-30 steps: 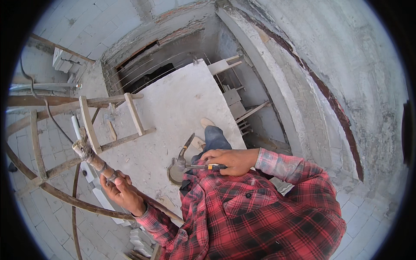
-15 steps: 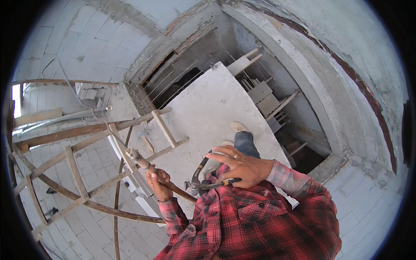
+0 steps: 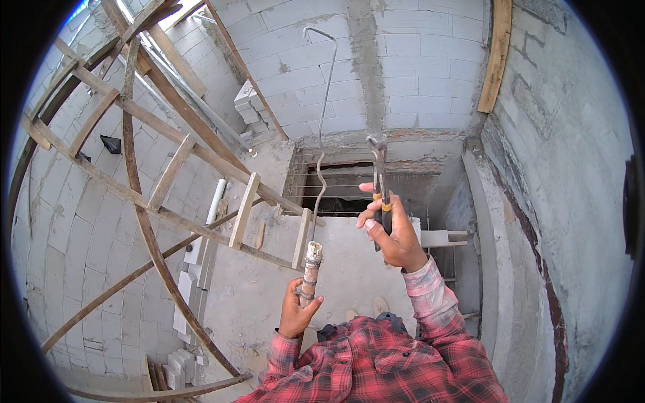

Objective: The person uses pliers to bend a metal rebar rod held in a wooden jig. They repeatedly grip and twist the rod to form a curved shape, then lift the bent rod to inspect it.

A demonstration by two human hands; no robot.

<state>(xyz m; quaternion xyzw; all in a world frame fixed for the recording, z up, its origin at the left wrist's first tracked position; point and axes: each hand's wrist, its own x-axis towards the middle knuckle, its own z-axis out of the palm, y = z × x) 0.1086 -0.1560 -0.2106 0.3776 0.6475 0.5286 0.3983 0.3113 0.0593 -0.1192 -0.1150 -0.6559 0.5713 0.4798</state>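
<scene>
My left hand (image 3: 299, 309) is wrapped round a wooden pole (image 3: 310, 279) whose upper end is bound with wire. A thin bent metal rod (image 3: 323, 178) rises from that end and finishes in a hook at the top, in front of the far wall. Raised to the right, my right hand (image 3: 398, 235) grips pincers (image 3: 380, 164) with black and yellow handles. Their jaws point up and look close together. The two tools are apart from each other.
A wooden ladder (image 3: 178, 168) slants across the left side, with curved-looking poles beside it. Ahead lies an opening in the floor (image 3: 336, 195), crossed by thin bars. White blocks (image 3: 188, 295) lie at the left. My feet stand on a concrete slab (image 3: 349, 269).
My view has turned left and lifted. The pincers were spread and lay against the pole near my chest; now my right hand holds them upright, away from it. The hooked rod now stands upright.
</scene>
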